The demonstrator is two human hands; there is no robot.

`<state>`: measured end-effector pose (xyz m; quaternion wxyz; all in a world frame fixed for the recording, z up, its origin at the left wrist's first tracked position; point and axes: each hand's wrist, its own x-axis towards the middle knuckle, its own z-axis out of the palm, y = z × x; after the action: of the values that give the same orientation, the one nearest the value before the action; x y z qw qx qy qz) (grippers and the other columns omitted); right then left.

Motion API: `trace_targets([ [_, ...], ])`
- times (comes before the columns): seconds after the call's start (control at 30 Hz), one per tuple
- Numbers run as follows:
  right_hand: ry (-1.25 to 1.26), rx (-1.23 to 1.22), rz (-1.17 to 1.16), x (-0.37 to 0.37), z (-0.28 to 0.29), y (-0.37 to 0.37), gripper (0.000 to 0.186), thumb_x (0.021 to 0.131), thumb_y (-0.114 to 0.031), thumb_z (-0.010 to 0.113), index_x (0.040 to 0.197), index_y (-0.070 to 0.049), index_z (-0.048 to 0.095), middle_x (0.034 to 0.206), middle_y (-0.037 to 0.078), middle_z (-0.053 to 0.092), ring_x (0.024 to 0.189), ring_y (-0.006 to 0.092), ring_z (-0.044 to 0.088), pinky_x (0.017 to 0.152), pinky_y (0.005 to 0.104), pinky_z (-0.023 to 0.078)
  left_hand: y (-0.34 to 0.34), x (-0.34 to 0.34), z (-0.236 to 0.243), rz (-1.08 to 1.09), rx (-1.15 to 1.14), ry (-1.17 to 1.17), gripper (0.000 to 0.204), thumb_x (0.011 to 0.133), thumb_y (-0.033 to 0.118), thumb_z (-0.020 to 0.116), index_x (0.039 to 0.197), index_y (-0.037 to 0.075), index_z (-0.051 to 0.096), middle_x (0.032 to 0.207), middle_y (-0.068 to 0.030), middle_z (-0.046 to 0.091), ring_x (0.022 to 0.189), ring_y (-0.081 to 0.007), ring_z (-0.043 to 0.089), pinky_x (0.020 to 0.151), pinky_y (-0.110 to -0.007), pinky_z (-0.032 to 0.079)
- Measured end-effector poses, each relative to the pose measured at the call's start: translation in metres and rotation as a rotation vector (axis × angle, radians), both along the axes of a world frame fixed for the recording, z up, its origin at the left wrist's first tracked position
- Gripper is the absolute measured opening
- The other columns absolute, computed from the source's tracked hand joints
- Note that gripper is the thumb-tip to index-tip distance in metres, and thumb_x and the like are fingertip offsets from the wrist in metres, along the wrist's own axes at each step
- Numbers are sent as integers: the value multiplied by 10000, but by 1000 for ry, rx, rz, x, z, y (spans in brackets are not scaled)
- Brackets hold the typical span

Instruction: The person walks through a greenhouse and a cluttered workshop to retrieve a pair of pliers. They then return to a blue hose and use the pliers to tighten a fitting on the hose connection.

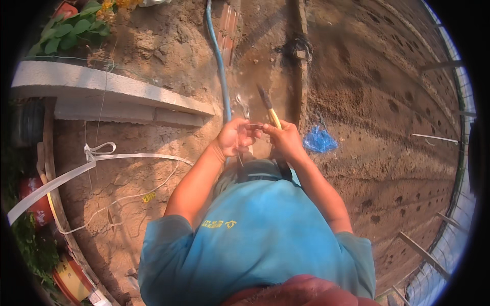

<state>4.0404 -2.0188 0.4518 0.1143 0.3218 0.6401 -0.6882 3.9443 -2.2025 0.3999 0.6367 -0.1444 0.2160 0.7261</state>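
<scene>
In front of my waist my two hands come close together. My right hand [287, 141] is closed round a tool with a yellow handle [275, 118]; its narrow dark end [264, 96] points away from me. Between the fingertips of both hands runs a small thin reddish-brown strip [254, 126], too small to make out exactly. My left hand [236, 137] has its palm partly turned up and its fingers curled, with the thumb side at the strip.
A blue hose [218, 56] runs over the soil ahead. At left are a concrete beam [117, 84] and a looped white strap [56, 188]. Right of my hands lie a crumpled blue plastic bag [320, 139], a wooden edging board [304, 76] and a soil bed with rows of holes [388, 148].
</scene>
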Motion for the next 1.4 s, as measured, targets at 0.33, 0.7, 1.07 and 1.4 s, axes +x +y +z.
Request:
trace_targets([
  [0.33, 24, -280, 19, -206, -51, 99, 210, 919, -227, 680, 837, -37, 646, 632, -20, 541, 547, 59, 469, 484, 249, 347, 102, -173, -33, 384, -196, 133, 442, 1019, 366, 484, 693, 84, 580, 504, -2, 474, 340, -75, 314, 335, -213, 254],
  [0.7, -62, -192, 219, -438, -35, 269, 238, 917, -230, 683, 839, -7, 652, 626, -23, 529, 570, 63, 458, 495, 266, 360, 262, -346, -32, 743, -201, 166, 362, 982, 446, 545, 840, 124, 632, 1188, -60, 613, 1006, -188, 596, 832, -340, 489],
  [1.07, -34, -6, 399, -601, -101, 340, 310, 932, -322, 698, 870, -22, 650, 614, -65, 482, 570, 35, 417, 484, 252, 335, 302, -498, -59, 909, -445, 142, 289, 991, 317, 575, 802, 100, 597, 1206, -108, 645, 992, -231, 652, 728, -340, 530],
  [1.4, -13, 655, 783, -772, -139, 407, 505, 917, -482, 638, 1033, 4, 574, 851, 218, 660, 813, 414, 650, 708, 476, 493, 290, -691, -135, 889, -656, 249, 259, 963, 232, 592, 767, 65, 560, 1086, -134, 678, 748, -163, 639, 628, -294, 512],
])
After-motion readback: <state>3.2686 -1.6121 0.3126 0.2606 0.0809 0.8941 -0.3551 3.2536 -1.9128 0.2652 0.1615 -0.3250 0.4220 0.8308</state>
